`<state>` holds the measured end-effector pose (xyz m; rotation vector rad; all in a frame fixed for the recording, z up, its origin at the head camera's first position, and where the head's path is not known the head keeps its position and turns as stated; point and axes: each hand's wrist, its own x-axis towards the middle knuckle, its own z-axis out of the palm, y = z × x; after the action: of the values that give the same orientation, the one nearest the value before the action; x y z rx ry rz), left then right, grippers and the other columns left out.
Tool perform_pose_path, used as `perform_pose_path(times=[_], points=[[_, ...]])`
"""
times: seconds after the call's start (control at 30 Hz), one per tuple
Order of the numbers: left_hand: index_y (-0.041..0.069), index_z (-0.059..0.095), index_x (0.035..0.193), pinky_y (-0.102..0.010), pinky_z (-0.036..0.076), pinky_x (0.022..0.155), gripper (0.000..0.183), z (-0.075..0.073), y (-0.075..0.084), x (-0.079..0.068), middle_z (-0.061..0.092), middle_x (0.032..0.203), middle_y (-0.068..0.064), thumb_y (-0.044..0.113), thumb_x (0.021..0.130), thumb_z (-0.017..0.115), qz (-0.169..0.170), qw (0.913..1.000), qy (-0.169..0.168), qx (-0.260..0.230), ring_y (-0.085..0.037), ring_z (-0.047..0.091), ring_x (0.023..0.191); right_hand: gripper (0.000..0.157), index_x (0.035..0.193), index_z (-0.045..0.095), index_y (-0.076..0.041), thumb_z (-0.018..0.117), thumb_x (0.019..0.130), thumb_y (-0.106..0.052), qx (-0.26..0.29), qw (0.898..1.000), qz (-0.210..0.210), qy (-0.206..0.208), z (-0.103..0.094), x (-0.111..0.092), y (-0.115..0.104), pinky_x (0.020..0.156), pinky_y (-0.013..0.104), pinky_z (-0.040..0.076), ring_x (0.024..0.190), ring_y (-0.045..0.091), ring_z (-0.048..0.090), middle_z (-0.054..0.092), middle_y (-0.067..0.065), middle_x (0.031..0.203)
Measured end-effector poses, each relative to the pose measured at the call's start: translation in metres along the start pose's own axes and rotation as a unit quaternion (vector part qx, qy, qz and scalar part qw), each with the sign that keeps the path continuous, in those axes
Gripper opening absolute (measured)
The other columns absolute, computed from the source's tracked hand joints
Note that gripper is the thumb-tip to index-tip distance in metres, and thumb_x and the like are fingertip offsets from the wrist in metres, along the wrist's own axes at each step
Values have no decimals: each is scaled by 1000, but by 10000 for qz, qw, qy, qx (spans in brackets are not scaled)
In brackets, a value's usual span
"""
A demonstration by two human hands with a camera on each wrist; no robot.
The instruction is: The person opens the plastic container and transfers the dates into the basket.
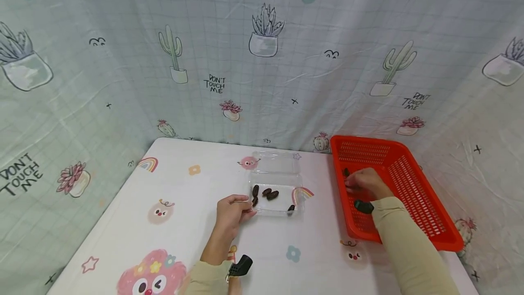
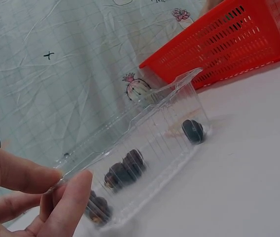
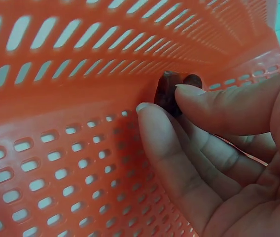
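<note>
A clear plastic clamshell box point(image 1: 282, 202) lies unlatched on the table, its lid point(image 1: 276, 163) folded back. Inside are several dark brown dates point(image 1: 272, 195), mostly toward the left, one in the near right corner. My left hand point(image 1: 232, 213) pinches the box's left rim between thumb and fingers, as the left wrist view also shows. Within the red basket point(image 1: 370, 139), my right hand point(image 1: 368, 183) is low by the left wall. Thumb and fingers pinch a date point(image 3: 166, 93) there; a second date point(image 3: 193, 80) shows just behind it, partly hidden by the thumb.
The basket has slotted walls and stands at the table's right side, angled. A white table point(image 1: 163, 240) with printed cartoon figures lies under everything. Behind and at both sides hangs a patterned curtain point(image 1: 229, 58) with cactus drawings.
</note>
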<state>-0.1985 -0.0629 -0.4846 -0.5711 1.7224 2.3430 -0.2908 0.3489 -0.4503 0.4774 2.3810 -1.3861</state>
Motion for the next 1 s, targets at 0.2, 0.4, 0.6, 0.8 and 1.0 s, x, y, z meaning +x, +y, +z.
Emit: perform_pose_path(times=[0.2, 0.4, 0.6, 0.8, 1.0], points=[[-17, 59, 122, -30, 69, 70, 32, -1, 0, 0, 65, 82, -8, -10, 91, 67, 60, 10000, -40, -48, -15, 66, 71, 25, 115, 67, 16, 61, 97, -1, -42, 9999, -70, -138, 2, -1, 3, 68, 31, 68, 69, 14, 72, 72, 5, 82], [-17, 59, 122, -30, 69, 70, 33, -1, -1, 1, 65, 82, -9, -9, 92, 68, 9, 10000, -36, -54, -15, 66, 71, 23, 109, 69, 16, 60, 94, 1, -322, 9990, -208, -250, 3, -1, 3, 64, 29, 66, 64, 13, 70, 69, 4, 77], [-18, 59, 122, -29, 68, 69, 33, 1, -1, 1, 64, 81, -8, -10, 91, 68, 13, 10000, -75, -60, -14, 67, 70, 17, 94, 74, 14, 62, 88, 4, -436, 9982, -407, 5, 0, -5, -2, 58, 29, 63, 60, 14, 68, 71, 5, 69], [-18, 60, 120, -27, 68, 68, 30, 2, 1, 1, 64, 81, -9, -11, 91, 66, 41, 10000, -6, -59, -15, 66, 70, 21, 99, 75, 12, 60, 93, -1, -325, 9937, -935, 534, -2, -13, -27, 62, 26, 63, 63, 11, 69, 72, 0, 73], [-17, 59, 121, -28, 69, 69, 32, 0, 1, 2, 64, 82, -9, -10, 91, 67, -14, 9999, -35, -105, -15, 66, 71, 30, 119, 68, 13, 66, 99, -9, 46, 9923, -1070, 620, 3, -27, -60, 68, 25, 66, 69, 8, 71, 73, -4, 79]])
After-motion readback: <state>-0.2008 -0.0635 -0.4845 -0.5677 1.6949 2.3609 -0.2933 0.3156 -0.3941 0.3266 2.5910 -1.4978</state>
